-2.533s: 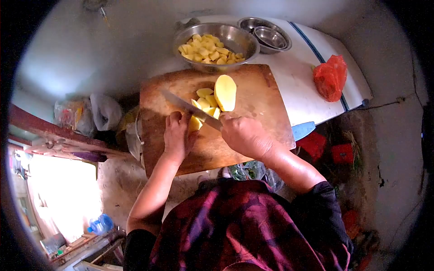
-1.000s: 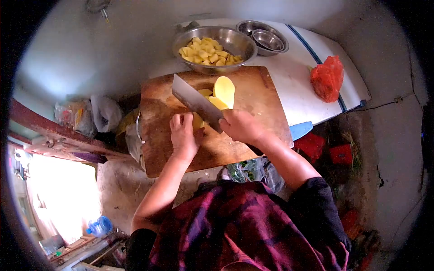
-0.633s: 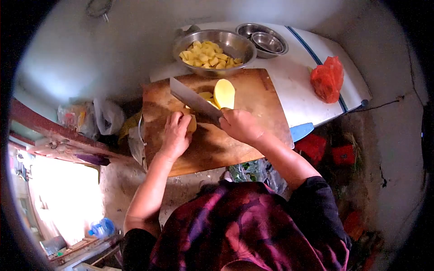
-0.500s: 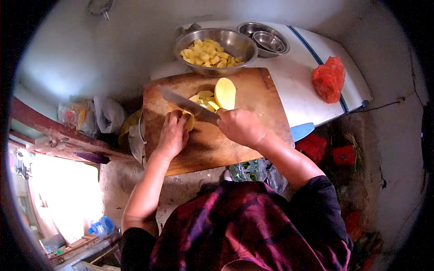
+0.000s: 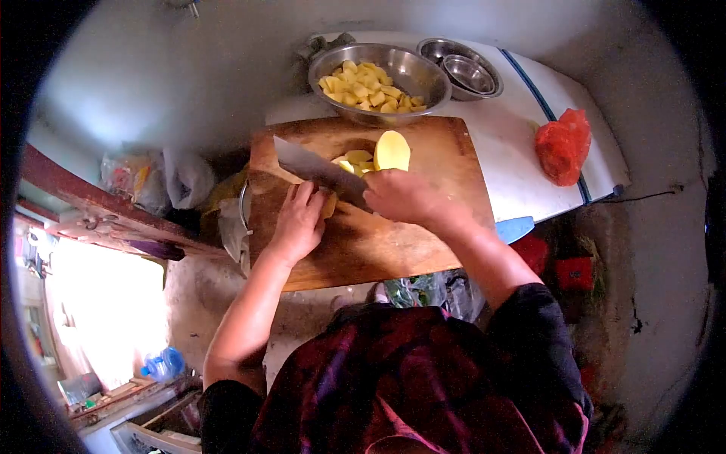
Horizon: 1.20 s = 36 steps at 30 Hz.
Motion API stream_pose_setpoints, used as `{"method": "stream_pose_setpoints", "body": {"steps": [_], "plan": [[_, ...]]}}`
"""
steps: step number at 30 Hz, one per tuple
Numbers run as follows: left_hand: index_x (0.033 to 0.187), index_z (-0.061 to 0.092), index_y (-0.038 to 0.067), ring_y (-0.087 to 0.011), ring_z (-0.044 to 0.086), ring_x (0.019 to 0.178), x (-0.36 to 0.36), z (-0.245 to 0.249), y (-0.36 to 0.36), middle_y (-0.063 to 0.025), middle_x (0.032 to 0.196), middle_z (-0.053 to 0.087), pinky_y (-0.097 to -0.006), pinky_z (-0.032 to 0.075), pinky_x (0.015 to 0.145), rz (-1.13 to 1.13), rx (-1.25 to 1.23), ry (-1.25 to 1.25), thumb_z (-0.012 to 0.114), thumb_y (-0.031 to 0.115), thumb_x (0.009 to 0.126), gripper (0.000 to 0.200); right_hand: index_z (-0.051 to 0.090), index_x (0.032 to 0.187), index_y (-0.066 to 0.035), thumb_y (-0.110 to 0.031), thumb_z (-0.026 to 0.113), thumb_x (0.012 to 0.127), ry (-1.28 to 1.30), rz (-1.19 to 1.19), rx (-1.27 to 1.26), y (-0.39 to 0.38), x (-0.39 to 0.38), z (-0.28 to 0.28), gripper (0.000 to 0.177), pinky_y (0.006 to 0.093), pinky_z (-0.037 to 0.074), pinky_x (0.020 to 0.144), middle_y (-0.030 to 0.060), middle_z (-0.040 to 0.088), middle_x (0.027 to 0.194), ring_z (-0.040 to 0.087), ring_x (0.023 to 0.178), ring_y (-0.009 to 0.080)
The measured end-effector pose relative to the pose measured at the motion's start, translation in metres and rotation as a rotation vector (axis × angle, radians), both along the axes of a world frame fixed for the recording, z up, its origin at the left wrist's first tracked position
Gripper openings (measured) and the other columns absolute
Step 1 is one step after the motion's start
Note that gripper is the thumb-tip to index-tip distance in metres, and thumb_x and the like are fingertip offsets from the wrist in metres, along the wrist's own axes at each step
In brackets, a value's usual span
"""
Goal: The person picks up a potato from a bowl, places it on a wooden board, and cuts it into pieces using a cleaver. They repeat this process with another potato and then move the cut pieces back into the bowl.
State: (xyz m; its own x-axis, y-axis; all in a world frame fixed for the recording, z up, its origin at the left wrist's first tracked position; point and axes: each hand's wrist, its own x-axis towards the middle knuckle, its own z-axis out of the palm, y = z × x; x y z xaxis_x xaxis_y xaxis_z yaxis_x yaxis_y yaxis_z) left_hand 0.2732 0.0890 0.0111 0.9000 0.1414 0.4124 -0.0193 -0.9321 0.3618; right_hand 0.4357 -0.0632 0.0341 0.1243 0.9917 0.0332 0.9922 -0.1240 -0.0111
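My right hand (image 5: 401, 197) is closed round the handle of a kitchen knife (image 5: 314, 164), whose broad blade points to the upper left over the wooden cutting board (image 5: 408, 246). My left hand (image 5: 300, 221) presses its fingers on a piece of potato (image 5: 329, 204) just below the blade; the hand hides most of that piece. Behind the blade lie cut potato pieces (image 5: 357, 160) in a small heap. A peeled potato half (image 5: 392, 151) rests beside them, pale cut face showing.
A steel bowl (image 5: 435, 94) of potato pieces stands behind the board, with smaller nested steel bowls (image 5: 470, 76) to its right. A red plastic bag (image 5: 562, 147) sits on the white surface (image 5: 522, 151). A blue object (image 5: 514, 228) juts out beside the board's right edge.
The camera view has shifted, so the board and bowls appear further right. The blade's tip sits a little higher relative to the board. Both hands keep their grips.
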Motion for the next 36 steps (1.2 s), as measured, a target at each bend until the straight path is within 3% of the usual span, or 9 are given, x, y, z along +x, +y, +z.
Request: {"method": "stream_pose_setpoints", "body": {"steps": [2, 6, 9, 14, 22, 24, 26, 31, 36], "plan": [[0.103, 0.051, 0.005, -0.036, 0.044, 0.1, -0.001, 0.0, 0.001, -0.0151, 0.109, 0.043, -0.0423, 0.042, 0.086, 0.005, 0.016, -0.027, 0.061, -0.002, 0.061, 0.044, 0.064, 0.069, -0.005, -0.015, 0.051, 0.074, -0.587, 0.304, -0.108, 0.007, -0.012, 0.013, 0.018, 0.042, 0.051, 0.057, 0.0113, 0.065, 0.073, 0.063, 0.064, 0.0311], [0.111, 0.049, 0.003, -0.0372, 0.043, 0.106, 0.001, 0.001, -0.008, -0.0156, 0.116, 0.041, -0.0414, 0.039, 0.091, 0.061, -0.108, 0.065, 0.062, -0.008, 0.055, 0.059, 0.059, 0.08, -0.003, -0.018, 0.047, 0.081, 0.48, -0.418, 0.142, -0.005, -0.029, 0.024, 0.019, 0.0459, 0.05, 0.055, 0.0167, 0.062, 0.07, 0.061, 0.065, 0.0356], [0.114, 0.046, 0.004, -0.0378, 0.043, 0.105, 0.003, -0.001, -0.014, -0.0169, 0.114, 0.042, -0.0428, 0.04, 0.088, 0.131, -0.019, 0.086, 0.067, 0.0, 0.058, 0.06, 0.056, 0.08, -0.003, -0.018, 0.046, 0.081, 0.319, -0.433, 0.202, -0.018, -0.031, 0.028, 0.018, 0.0468, 0.05, 0.054, 0.0171, 0.062, 0.069, 0.061, 0.063, 0.0361], [0.111, 0.045, 0.005, -0.0373, 0.042, 0.1, 0.007, -0.002, -0.018, -0.0179, 0.107, 0.042, -0.044, 0.041, 0.084, 0.147, -0.064, 0.037, 0.062, 0.004, 0.063, 0.051, 0.052, 0.089, -0.003, -0.023, 0.048, 0.083, 0.312, -0.406, 0.043, -0.029, -0.042, 0.071, 0.021, 0.048, 0.048, 0.057, 0.0194, 0.059, 0.066, 0.058, 0.06, 0.0385], [0.112, 0.046, 0.004, -0.0379, 0.042, 0.104, 0.005, -0.002, -0.016, -0.0177, 0.114, 0.041, -0.0428, 0.04, 0.086, 0.158, -0.04, 0.057, 0.07, 0.008, 0.061, 0.056, 0.056, 0.084, -0.002, -0.018, 0.043, 0.08, 0.289, -0.34, -0.05, -0.012, -0.037, 0.055, 0.022, 0.0454, 0.05, 0.059, 0.0195, 0.062, 0.073, 0.062, 0.066, 0.0366], [0.111, 0.046, 0.004, -0.0377, 0.042, 0.104, 0.004, -0.003, -0.017, -0.0171, 0.112, 0.042, -0.042, 0.04, 0.085, 0.157, -0.084, 0.052, 0.068, 0.003, 0.059, 0.056, 0.057, 0.084, -0.001, -0.019, 0.043, 0.08, 0.254, -0.229, -0.091, 0.001, -0.031, 0.025, 0.023, 0.0448, 0.05, 0.06, 0.0201, 0.062, 0.074, 0.062, 0.068, 0.037], [0.11, 0.046, 0.004, -0.0379, 0.045, 0.1, 0.004, 0.0, -0.018, -0.0166, 0.105, 0.044, -0.0422, 0.041, 0.082, 0.158, -0.107, -0.014, 0.065, -0.005, 0.058, 0.056, 0.057, 0.085, 0.0, -0.019, 0.043, 0.08, 0.414, -0.371, -0.012, 0.004, -0.029, 0.022, 0.024, 0.0448, 0.05, 0.061, 0.0206, 0.062, 0.074, 0.061, 0.069, 0.0375], [0.104, 0.046, 0.005, -0.0376, 0.049, 0.09, 0.011, -0.01, -0.027, -0.0174, 0.097, 0.047, -0.0435, 0.044, 0.077, 0.268, -0.242, -0.105, 0.068, 0.002, 0.063, 0.047, 0.054, 0.086, 0.001, -0.018, 0.044, 0.081, 0.552, -0.465, 0.101, -0.012, -0.029, 0.02, 0.023, 0.0461, 0.05, 0.061, 0.0224, 0.061, 0.073, 0.061, 0.067, 0.0383], [0.108, 0.046, 0.005, -0.0375, 0.048, 0.094, 0.012, -0.023, -0.025, -0.0183, 0.098, 0.048, -0.0438, 0.044, 0.075, 0.262, -0.527, -0.146, 0.065, 0.004, 0.067, 0.045, 0.053, 0.081, 0.002, -0.02, 0.05, 0.081, 0.45, -0.462, 0.113, -0.03, -0.045, 0.055, 0.022, 0.047, 0.047, 0.059, 0.0231, 0.058, 0.068, 0.057, 0.063, 0.0403]]}}
